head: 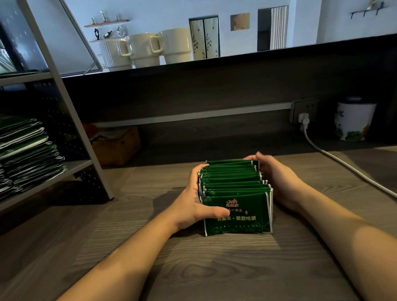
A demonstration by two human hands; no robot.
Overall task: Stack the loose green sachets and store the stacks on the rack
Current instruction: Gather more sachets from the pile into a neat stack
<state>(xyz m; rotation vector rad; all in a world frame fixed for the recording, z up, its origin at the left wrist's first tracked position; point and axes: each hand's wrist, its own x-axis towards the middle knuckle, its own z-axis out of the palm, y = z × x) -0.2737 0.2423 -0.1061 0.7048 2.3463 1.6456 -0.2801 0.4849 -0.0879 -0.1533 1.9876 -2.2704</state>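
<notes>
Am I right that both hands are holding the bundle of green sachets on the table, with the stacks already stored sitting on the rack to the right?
Not quite: the head view shows the rack with stored stacks on the left. Both the left hand and right hand do hold the bundle of green sachets.

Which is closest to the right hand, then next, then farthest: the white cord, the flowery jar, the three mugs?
From the right hand:
1. White cord, just to its right on the table.
2. Flowery jar, back right.
3. Mugs, up on the high ledge.

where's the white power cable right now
In the head view the white power cable runs from the wall socket at the back right, down across the wooden table, passing right of the right hand.
</notes>
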